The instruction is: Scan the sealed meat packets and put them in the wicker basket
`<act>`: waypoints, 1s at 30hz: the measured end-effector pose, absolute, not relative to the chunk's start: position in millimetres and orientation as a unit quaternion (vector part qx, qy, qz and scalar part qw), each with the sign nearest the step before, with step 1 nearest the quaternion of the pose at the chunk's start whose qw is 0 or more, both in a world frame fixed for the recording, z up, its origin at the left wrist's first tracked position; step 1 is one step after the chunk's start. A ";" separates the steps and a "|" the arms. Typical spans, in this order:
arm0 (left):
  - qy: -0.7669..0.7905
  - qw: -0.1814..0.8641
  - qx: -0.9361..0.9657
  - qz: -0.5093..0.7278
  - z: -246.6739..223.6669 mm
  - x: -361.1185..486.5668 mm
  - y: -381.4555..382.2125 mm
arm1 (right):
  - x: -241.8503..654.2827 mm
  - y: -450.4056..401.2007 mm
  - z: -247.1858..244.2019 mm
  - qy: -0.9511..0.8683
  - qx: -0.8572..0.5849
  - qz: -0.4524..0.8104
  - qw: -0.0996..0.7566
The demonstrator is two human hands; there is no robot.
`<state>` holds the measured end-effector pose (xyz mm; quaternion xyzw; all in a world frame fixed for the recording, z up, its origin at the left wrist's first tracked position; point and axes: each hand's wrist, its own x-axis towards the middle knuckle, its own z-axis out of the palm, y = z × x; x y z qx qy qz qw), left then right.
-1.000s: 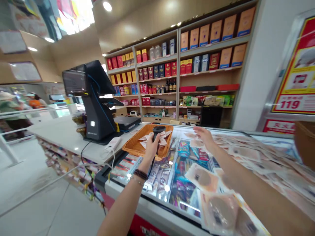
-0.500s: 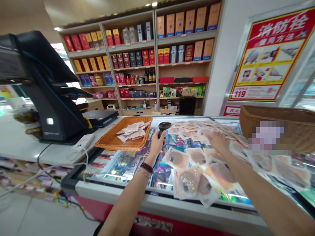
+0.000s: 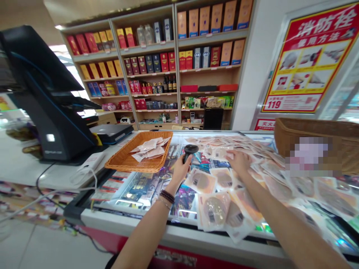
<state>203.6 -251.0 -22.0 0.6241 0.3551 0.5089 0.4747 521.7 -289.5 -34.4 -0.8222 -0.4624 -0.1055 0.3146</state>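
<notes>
My left hand (image 3: 181, 170) is wrapped round the handle of a black barcode scanner (image 3: 191, 149), its head pointing away from me above the glass top. Farther right, my right hand (image 3: 238, 160) has its fingertips pinched on the edge of a flat clear packet (image 3: 220, 152) at the near side of a spread heap. Each packet seems to hold a round brownish item and bears a small dark label. Nearer to me, between my forearms, lie several more packets (image 3: 213, 211), some overlapping. An orange wicker basket (image 3: 153, 166) with a few pale packets (image 3: 150, 147) stands left of the scanner.
Under the glass of the display freezer (image 3: 140, 190) are colourful wrapped goods. A black checkout terminal (image 3: 56, 123) and a flat dark device (image 3: 110, 132) stand left. A brown wicker basket (image 3: 280, 138) stands at the right. White cable (image 3: 53, 192) hangs along the left. Shelves (image 3: 176, 74) of boxes line the back.
My right hand has moved left across the heap to a packet at its near side. The scanner, still in my left hand, now shows more of its head. The view has shifted slightly.
</notes>
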 end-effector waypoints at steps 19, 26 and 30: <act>0.374 0.465 0.618 0.512 -32.7 197.0 -240.5 | 474.9 -245.0 -42.0 -0.408 -0.547 0.202 0.703; 0.363 0.471 0.638 0.489 -32.5 195.9 -242.3 | 473.2 -247.0 -41.8 -0.372 -0.574 0.268 0.678; 0.346 0.478 0.647 0.483 -27.1 192.7 -245.3 | 472.6 -249.9 -38.7 -0.357 -0.572 0.268 0.688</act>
